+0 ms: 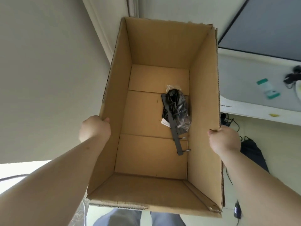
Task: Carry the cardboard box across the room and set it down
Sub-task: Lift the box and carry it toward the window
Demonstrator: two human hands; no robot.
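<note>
An open brown cardboard box (203, 98) fills the middle of the view, held up off the floor in front of my body. My left hand (94, 130) grips the top edge of its left wall. My right hand (224, 139) grips the top edge of its right wall. Inside, on the box's bottom, lies a clear plastic bag of black parts (176, 105) with a grey slotted bar (174, 128) beside it. My legs in grey trousers (123, 218) show below the box.
A white desk (254, 88) stands to the right with a dark monitor (267, 26), a green-and-white packet (268, 88) and black cables. A black bag (254, 154) and cables lie on the floor under it. A pale wall is at left.
</note>
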